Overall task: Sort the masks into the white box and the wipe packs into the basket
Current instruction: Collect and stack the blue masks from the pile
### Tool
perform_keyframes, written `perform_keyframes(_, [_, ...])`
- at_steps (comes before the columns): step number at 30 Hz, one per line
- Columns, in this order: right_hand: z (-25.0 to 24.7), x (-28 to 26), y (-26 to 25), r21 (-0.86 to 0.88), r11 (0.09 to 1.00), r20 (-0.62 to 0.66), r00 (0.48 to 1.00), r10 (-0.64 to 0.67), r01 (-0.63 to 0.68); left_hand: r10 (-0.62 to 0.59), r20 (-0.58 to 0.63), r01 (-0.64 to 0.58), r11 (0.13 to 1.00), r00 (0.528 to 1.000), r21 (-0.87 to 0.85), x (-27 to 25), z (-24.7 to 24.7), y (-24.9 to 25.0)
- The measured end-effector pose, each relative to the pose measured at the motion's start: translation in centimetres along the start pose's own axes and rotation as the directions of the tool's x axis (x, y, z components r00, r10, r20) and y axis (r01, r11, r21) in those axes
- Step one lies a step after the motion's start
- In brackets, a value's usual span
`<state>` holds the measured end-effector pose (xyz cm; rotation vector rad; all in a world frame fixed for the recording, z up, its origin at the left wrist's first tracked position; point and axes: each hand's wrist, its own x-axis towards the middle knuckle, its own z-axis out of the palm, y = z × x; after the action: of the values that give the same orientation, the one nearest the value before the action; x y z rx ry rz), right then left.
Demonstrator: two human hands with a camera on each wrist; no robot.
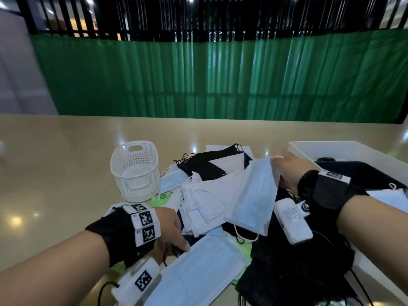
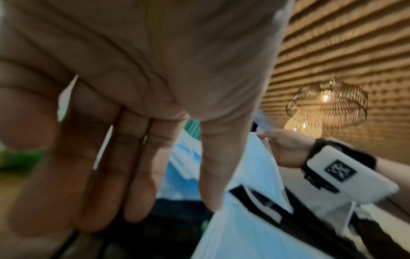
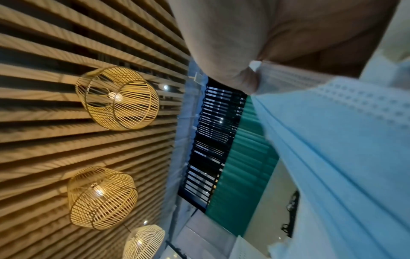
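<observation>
Nearest the head camera, the person's left hand (image 1: 170, 230) reaches down into a pile of masks (image 1: 209, 208) on the beige table (image 1: 55, 173). Its fingers point down over a flat blue mask (image 1: 198, 270) at the near edge of the pile; in the left wrist view the fingers (image 2: 137, 175) are nearly straight and loosely together, with nothing clearly gripped between them, and a thin black cord lies just under the hand.

Further right, the right hand (image 1: 291, 171) is raised above the pile and pinches the top edge of a light blue mask (image 1: 254, 195), which hangs down from the fingers. The right wrist view shows the thumb (image 3: 221, 52) pressed on the stitched border of that mask (image 3: 332, 140).

Black, white and blue masks lie jumbled in the pile, overlapping one another, and green wipe packs (image 1: 162, 200) peek out from beneath them, mostly covered.

A white box (image 1: 313, 149) stands at the right of the pile, just beyond the right hand; dark and pale masks already lie inside it. On the left of the pile, a white perforated basket (image 1: 135, 171) stands upright, touching the pile's edge.

Behind the table hangs a green curtain (image 1: 220, 80) below dark vertical bars. Both wrists wear black straps carrying white camera units with square black-and-white markers.
</observation>
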<state>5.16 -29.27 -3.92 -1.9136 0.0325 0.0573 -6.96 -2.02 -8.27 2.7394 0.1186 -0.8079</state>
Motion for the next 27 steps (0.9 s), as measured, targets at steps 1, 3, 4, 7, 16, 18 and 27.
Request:
perform_keyframes(1, [0.2, 0.0, 0.3, -0.044, 0.999, 0.001, 1.000, -0.001, 0.001, -0.002, 0.017, 0.001, 1.000, 1.000, 0.011, 0.0, 0.5, 0.0])
perform_keyframes(3, [0.5, -0.7, 0.1, -0.141, 0.990, -0.009, 1.000, -0.023, 0.021, 0.022, 0.056, -0.025, 0.998, 0.998, 0.052, 0.0, 1.1, 0.2])
perform_keyframes(4, [0.4, -0.9, 0.0, -0.198, 0.980, -0.007, 0.999, -0.034, 0.032, 0.043, 0.092, -0.049, 0.997, 0.995, 0.062, 0.1, 1.3, 0.3])
perform_keyframes(7, [0.0, -0.8, -0.3, -0.256, 0.965, 0.011, 0.998, -0.064, 0.064, 0.105, 0.166, -0.114, 0.993, 0.980, 0.044, 0.2, 1.6, 0.7])
perform_keyframes(16, [-2.7, -0.8, -4.7, -0.089, 0.982, 0.130, 0.979, -0.155, 0.167, 0.311, -0.112, -0.325, 0.936, 0.944, -0.138, -2.9, -3.6, 1.5])
perform_keyframes(18, [-3.6, -0.6, -5.6, -0.061, 0.980, 0.120, 0.976, -0.181, 0.189, 0.349, -0.177, -0.380, 0.906, 0.920, -0.188, -4.4, -6.2, 1.9])
perform_keyframes(27, [-5.5, 1.7, -6.3, 0.128, 0.978, 0.105, 0.978, -0.178, 0.164, 0.285, -0.606, -0.635, 0.589, 0.742, -0.500, -6.5, -12.7, 1.7])
